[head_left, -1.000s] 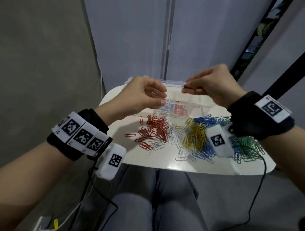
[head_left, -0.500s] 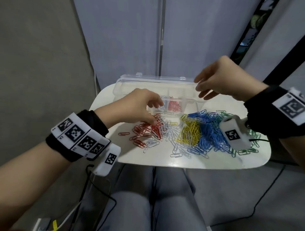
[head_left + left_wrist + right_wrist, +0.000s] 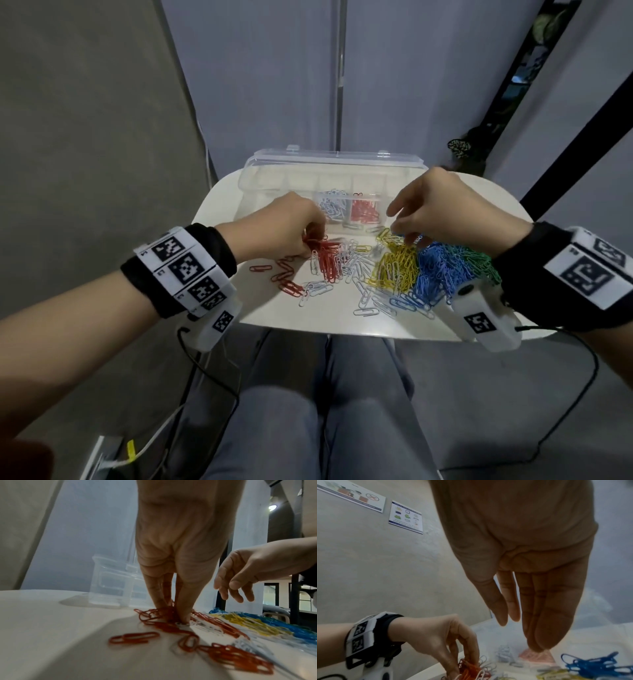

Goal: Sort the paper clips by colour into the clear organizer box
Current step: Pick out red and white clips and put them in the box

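Note:
Loose paper clips lie in colour patches on the white table (image 3: 325, 317): red (image 3: 327, 262), white (image 3: 356, 265), yellow (image 3: 397, 269), blue (image 3: 435, 275) and green (image 3: 476, 260). The clear organizer box (image 3: 335, 159) stands open at the table's back, with white clips (image 3: 332, 205) and red clips (image 3: 364, 210) in two neighbouring compartments. My left hand (image 3: 313, 240) reaches down into the red patch, fingertips (image 3: 183, 618) pinching a bunch of red clips (image 3: 469, 668). My right hand (image 3: 400, 222) hovers above the yellow and blue clips, fingers (image 3: 544, 615) straight and holding nothing.
The box's lid (image 3: 339, 154) stands up behind its compartments, against a grey wall. A few single red clips (image 3: 133, 637) lie apart at the left of the patch. My knees (image 3: 325, 411) are under the table's front edge, with cables hanging from both wrists.
Both hands were raised near the box, the right pinching a clip. The left has dropped into the red patch and gathered clips; the right has opened and come down over the yellow and blue clips.

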Motion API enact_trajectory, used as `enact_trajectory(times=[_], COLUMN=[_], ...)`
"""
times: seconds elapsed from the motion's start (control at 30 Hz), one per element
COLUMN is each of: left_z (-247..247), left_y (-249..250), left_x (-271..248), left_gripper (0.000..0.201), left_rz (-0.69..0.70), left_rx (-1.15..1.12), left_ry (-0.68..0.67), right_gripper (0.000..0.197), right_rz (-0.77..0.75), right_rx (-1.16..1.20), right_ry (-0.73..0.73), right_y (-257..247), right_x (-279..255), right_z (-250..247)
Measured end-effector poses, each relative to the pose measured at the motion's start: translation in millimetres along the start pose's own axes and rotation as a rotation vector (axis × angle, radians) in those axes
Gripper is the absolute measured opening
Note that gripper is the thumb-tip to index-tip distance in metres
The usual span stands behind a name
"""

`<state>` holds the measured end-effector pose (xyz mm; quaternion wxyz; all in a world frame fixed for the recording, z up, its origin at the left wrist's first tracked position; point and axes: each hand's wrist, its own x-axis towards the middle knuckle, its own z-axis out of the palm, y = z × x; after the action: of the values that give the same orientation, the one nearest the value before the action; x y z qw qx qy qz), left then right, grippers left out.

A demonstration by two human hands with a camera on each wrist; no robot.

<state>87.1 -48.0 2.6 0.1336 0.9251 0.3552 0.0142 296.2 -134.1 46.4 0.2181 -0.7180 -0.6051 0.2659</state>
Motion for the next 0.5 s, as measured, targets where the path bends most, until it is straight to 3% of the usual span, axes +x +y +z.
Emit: enact_trajectory(times=[0.23, 0.5], left_z=[-2.2, -10.8], left_y=[-7.3, -11.0], left_x=[-3.0, -5.7], left_gripper=[0.018, 0.017], left_rz=[-0.089, -0.181], left_rx=[-0.241, -0.61], left_ry=[0.068, 0.027], right_gripper=[0.016, 0.011], right_rz=[-0.015, 0.009], right_rx=[0.008, 0.19], right_ry=[-0.018, -0.078], right_y=[1.4, -7.1], right_x=[1.8, 6.8], right_z=[13.8, 26.1])
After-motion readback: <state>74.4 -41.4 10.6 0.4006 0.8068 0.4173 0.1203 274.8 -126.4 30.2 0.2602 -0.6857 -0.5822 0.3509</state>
